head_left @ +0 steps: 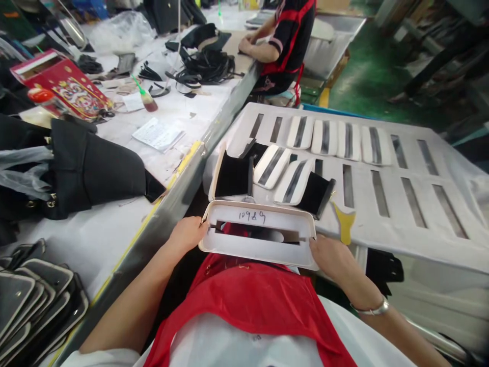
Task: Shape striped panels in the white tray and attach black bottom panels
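Note:
My left hand (188,234) and my right hand (333,256) are closed on the two short ends of a shallow white slotted tray (255,250). Handwritten digits run along its inner far side, and a long slot cuts through its middle. It is held just above my red apron (244,290). Beyond it, at the near edge of the white slotted board (362,219), lie a black panel (232,175) and another black piece (315,191). Between them rest white rounded pieces (272,165) with a dark stripe. My fingertips under the tray are hidden.
A yellow tool (345,223) lies to the right of my tray. The left table holds a black bag (95,168), papers (158,134), a small bottle (148,100), a red box (69,86) and stacked dark panels (34,290). Another person (284,46) sits at the far end.

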A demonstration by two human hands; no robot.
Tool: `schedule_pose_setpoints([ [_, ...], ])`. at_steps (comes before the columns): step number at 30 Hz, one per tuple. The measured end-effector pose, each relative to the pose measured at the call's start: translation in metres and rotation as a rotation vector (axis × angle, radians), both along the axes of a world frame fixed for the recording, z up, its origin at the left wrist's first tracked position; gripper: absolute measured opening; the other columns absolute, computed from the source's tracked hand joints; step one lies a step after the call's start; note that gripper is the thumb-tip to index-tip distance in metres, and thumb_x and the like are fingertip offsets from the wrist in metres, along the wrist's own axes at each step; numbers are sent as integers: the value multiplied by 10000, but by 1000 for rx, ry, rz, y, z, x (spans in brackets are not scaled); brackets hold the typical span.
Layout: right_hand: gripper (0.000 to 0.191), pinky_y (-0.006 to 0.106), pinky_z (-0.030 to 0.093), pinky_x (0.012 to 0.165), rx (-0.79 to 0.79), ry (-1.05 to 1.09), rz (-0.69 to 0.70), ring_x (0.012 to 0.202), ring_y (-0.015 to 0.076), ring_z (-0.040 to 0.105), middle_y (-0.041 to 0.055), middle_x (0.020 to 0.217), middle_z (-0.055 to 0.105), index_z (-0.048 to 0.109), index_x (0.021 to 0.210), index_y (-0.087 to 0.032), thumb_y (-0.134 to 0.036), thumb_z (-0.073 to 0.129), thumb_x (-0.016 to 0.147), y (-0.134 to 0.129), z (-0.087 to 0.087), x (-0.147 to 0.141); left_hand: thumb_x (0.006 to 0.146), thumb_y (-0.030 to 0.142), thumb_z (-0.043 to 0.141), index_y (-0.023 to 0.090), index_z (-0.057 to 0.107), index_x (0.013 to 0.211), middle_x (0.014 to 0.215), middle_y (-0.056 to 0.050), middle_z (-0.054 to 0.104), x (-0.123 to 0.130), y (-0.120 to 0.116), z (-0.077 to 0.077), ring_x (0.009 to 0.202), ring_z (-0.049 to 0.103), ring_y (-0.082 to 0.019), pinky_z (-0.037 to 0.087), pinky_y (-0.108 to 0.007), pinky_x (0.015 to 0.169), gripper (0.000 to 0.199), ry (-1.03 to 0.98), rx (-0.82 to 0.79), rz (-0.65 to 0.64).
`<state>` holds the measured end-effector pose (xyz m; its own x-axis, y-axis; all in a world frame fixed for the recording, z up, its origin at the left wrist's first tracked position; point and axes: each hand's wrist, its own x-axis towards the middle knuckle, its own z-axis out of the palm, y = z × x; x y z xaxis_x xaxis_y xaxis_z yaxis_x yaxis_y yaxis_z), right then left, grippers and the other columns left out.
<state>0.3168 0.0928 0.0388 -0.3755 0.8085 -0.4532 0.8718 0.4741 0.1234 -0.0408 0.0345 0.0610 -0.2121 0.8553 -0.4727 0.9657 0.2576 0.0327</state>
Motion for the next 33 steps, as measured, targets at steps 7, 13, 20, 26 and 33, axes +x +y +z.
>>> schedule_pose_setpoints([
  [7, 363, 336, 492, 681, -12, 94, -97, 838, 277, 656, 169, 912, 675, 672, 944, -103, -161, 313, 939, -5, 6, -1, 767, 620, 530, 120, 511, 1286, 1290, -181, 544, 28, -35, -26, 1176, 509, -337, 393, -476, 1001, 720, -30, 668, -464],
  [13, 441, 321, 489, 684, 29, 154, -281, 810, 266, 669, 171, 843, 688, 663, 906, -93, -339, 303, 969, -9, 10, -1, 781, 121, 487, 270, 690, 1072, 1096, -83, 680, 50, -48, -64, 992, 634, -263, 539, -372, 824, 384, -118, 562, -866],
  [20, 736, 237, 467, 641, -150, 416, -391, 644, 170, 655, 92, 720, 682, 672, 803, -148, -598, 109, 950, 30, 5, 23, 783, 94, 436, 286, 696, 883, 923, -55, 681, 54, -50, -74, 851, 634, -231, 564, -358, 730, 339, -105, 503, -747],
  [26, 454, 309, 475, 789, 125, 255, -448, 970, 240, 623, 222, 1084, 625, 566, 1169, -65, -363, 279, 985, 137, -25, 13, 701, 79, 473, 290, 662, 754, 820, -37, 662, 56, -46, -85, 802, 643, -236, 570, -358, 692, 288, -94, 475, -721],
  [33, 468, 510, 289, 1031, 212, 122, -99, 1366, 301, 229, 162, 1509, 233, 428, 1370, -162, -83, 318, 923, 202, -55, -5, 638, 108, 467, 350, 688, 782, 879, -21, 706, 46, -44, -89, 812, 675, -255, 591, -337, 650, 358, -148, 505, -740],
])
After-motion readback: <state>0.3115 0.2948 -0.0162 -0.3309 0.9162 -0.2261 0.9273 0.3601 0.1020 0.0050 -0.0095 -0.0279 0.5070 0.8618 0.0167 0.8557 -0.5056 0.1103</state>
